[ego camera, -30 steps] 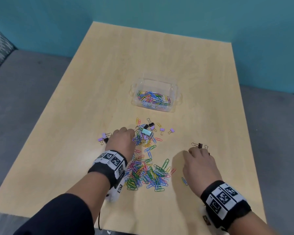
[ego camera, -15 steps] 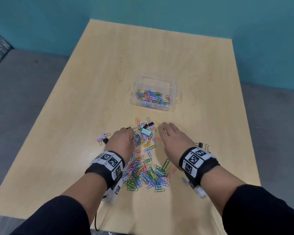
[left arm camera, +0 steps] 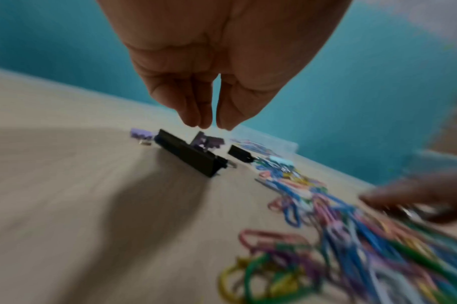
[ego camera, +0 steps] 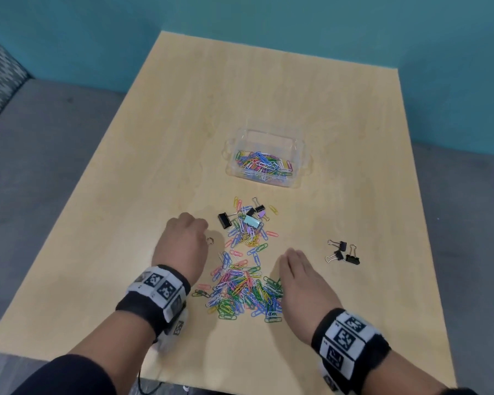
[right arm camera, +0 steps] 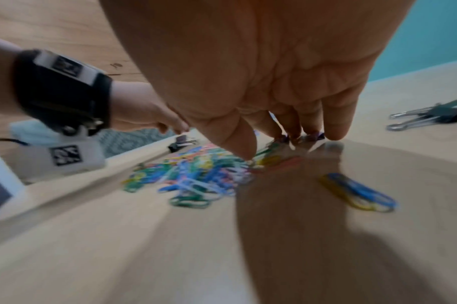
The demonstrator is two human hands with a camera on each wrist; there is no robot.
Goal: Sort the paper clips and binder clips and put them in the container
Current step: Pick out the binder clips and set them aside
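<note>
A pile of coloured paper clips [ego camera: 246, 289] lies on the wooden table [ego camera: 268, 89]. Past it sits a smaller heap with a black binder clip [ego camera: 224, 219], a light blue one [ego camera: 251, 221] and a purple one [ego camera: 261, 214]. My left hand [ego camera: 183, 240] is curled left of that heap. Its fingertips [left arm camera: 196, 121] pinch together just above a small purple binder clip [left arm camera: 206, 142], and a wire loop [ego camera: 210, 240] shows at the thumb. My right hand [ego camera: 297, 269] lies flat, fingertips [right arm camera: 334, 133] on the table at the pile's right edge. The clear container [ego camera: 304, 155] holds paper clips.
Three black binder clips [ego camera: 342, 252] lie grouped right of my right hand. Another purple clip [left arm camera: 140, 133] sits on the table left of the black one. The table's edges border a grey seat and a teal wall.
My right hand drew back from the upper heap to the big pile's right edge. My left hand shifted left off the heap, uncovering the black binder clip.
</note>
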